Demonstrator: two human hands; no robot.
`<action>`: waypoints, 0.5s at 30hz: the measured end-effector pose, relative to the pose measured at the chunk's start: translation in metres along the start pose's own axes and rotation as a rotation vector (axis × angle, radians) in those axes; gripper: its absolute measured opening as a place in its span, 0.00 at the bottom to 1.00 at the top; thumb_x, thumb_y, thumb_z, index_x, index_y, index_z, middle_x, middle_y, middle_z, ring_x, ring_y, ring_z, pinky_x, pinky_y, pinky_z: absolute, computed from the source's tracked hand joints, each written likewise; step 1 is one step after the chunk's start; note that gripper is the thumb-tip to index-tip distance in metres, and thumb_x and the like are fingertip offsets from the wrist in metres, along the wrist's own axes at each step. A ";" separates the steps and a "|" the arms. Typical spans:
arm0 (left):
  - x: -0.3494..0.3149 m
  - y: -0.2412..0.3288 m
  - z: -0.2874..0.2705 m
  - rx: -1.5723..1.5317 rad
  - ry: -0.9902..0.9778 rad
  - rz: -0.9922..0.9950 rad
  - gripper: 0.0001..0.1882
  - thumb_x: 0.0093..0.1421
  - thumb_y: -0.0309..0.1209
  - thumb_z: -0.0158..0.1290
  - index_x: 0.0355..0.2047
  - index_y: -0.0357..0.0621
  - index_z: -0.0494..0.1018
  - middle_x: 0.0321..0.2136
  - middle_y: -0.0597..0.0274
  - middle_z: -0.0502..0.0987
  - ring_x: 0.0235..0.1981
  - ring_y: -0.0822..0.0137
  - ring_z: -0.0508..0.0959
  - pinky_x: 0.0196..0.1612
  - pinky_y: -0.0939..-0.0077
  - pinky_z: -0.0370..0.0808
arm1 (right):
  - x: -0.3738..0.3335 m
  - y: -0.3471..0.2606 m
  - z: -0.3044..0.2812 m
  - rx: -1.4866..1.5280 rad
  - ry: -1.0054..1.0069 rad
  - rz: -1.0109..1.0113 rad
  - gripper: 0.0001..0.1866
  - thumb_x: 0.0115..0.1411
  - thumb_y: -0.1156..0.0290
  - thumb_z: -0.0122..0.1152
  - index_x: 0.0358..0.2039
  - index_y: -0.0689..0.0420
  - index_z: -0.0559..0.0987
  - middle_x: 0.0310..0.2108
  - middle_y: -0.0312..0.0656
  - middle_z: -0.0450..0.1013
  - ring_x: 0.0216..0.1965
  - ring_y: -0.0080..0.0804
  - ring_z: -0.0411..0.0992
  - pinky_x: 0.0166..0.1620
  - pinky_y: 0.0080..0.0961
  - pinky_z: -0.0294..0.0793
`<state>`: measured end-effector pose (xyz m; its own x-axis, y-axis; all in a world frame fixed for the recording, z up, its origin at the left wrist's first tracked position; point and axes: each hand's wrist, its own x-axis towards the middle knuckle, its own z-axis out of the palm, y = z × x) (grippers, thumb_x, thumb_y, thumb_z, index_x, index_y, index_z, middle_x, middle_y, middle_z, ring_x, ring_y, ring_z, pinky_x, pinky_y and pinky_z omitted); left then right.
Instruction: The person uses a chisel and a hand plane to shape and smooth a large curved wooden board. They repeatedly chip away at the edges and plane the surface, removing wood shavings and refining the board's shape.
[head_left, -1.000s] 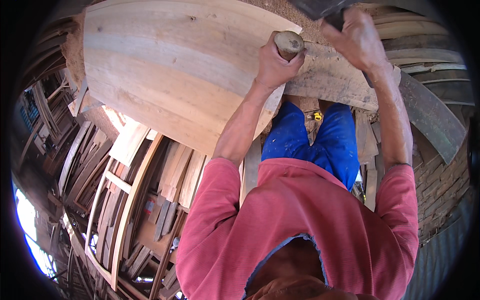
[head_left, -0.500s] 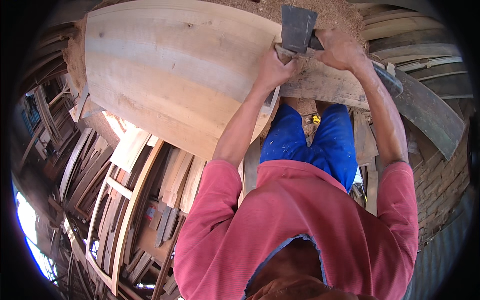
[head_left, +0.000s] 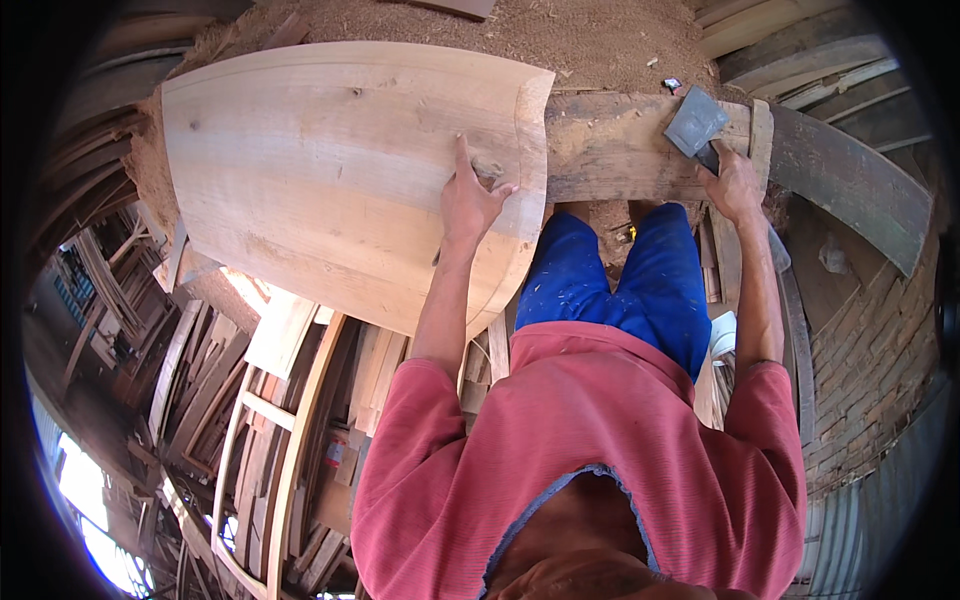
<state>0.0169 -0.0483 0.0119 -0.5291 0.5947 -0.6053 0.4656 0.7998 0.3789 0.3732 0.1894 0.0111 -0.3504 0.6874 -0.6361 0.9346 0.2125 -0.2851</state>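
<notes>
The left hand [head_left: 468,212] spreads index and thumb near the panel's [head_left: 340,170] right edge, other fingers' grasp unclear; the right hand [head_left: 736,186] clasps the axe [head_left: 696,122] near its head, likely for balance.

Soft, even light on the board [head_left: 330,190]; lower-left openings [head_left: 82,485] glare white; straight edges bend toward black corners.

text, labels: none readable | numbers: none readable | signs: none (head view)
</notes>
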 end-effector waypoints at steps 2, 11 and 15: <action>0.002 0.002 0.004 0.015 0.005 0.023 0.65 0.47 0.39 0.80 0.77 0.37 0.51 0.49 0.32 0.83 0.53 0.38 0.84 0.56 0.56 0.81 | -0.003 0.022 0.023 0.003 0.224 -0.066 0.28 0.59 0.67 0.71 0.59 0.64 0.80 0.52 0.60 0.79 0.55 0.61 0.76 0.58 0.49 0.75; -0.002 0.014 0.013 0.016 0.076 -0.047 0.66 0.45 0.38 0.82 0.77 0.36 0.52 0.55 0.33 0.81 0.57 0.44 0.83 0.60 0.59 0.80 | 0.007 0.034 0.027 0.069 0.315 -0.132 0.26 0.58 0.64 0.74 0.55 0.58 0.78 0.47 0.52 0.73 0.53 0.55 0.71 0.54 0.48 0.71; 0.003 0.000 0.018 0.112 0.116 -0.002 0.67 0.44 0.37 0.82 0.78 0.37 0.51 0.54 0.33 0.82 0.57 0.44 0.83 0.59 0.60 0.81 | 0.012 0.038 0.027 0.084 0.306 -0.150 0.26 0.58 0.61 0.74 0.53 0.55 0.77 0.46 0.49 0.72 0.52 0.52 0.71 0.53 0.47 0.72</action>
<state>0.0278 -0.0475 -0.0025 -0.6057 0.6033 -0.5188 0.5370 0.7911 0.2931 0.4025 0.1868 -0.0271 -0.4370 0.8319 -0.3420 0.8614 0.2776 -0.4254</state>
